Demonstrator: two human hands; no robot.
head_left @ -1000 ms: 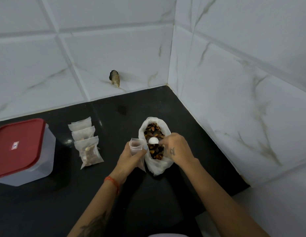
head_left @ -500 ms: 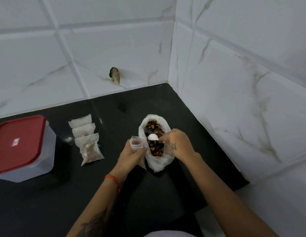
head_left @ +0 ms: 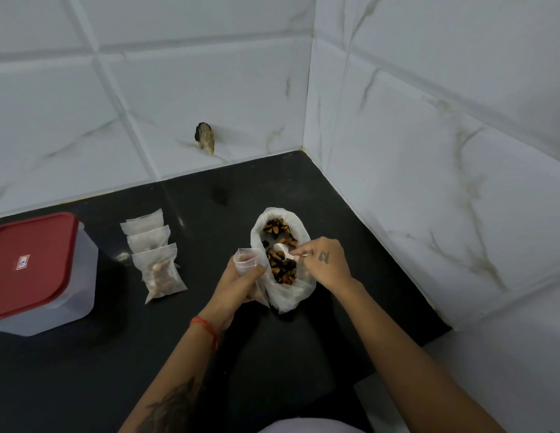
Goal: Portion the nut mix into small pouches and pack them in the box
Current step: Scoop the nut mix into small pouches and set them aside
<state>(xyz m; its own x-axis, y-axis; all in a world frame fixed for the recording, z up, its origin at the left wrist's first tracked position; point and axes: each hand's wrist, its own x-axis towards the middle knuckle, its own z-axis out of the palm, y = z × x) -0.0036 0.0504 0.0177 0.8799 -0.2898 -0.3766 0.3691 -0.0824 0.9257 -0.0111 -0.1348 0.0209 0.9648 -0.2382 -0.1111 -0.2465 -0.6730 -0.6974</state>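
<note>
1. Gripping on both sides: our left hand (head_left: 238, 284) is curled round an open small pouch (head_left: 249, 264), holding its mouth upward just beside the big bag, while our right hand (head_left: 324, 260) pinches the handle of a white spoon (head_left: 283, 250) whose bowl dips into the nuts.
2. Largest on the black counter (head_left: 85, 370) is the clear box (head_left: 44, 270) at far left, its red lid on; it stands well apart from our hands, so packing has not begun, we judge.
3. Next comes the white bag of nut mix (head_left: 280, 257), mouth rolled wide open, lying between our two hands and touching the pouch we hold.
4. Three small pouches (head_left: 153, 254) lie overlapping in a row between the box and the bag; the nearest shows nuts inside, while the far two are too hazy to read.
5. For the scoop, we should dig the spoon under the mix rather than skim it, and lift it level so nothing rolls off.
6. We should keep the pouch mouth spread and pressed close to the bag's rim, so that any spill falls back into the bag.
7. We should tip the spoon slowly, well inside the pouch mouth.
</note>
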